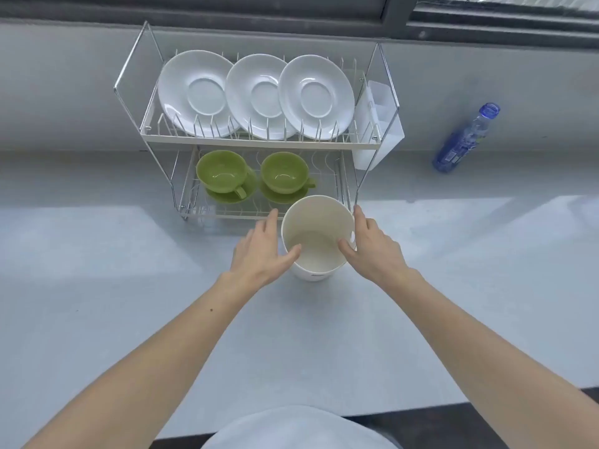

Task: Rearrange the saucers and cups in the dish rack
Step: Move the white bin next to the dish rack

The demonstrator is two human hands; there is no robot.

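Observation:
A two-tier wire dish rack stands on the counter. Three white saucers lean upright in its top tier. On the bottom tier, two green cups each sit on a green saucer. In front of the rack, a large white cup stands on the counter. My left hand and my right hand cup its two sides, thumbs hooked over the rim.
A white plastic utensil holder hangs on the rack's right end. A blue bottle stands at the right near the wall. The grey counter stretches left and right, its front edge near my body.

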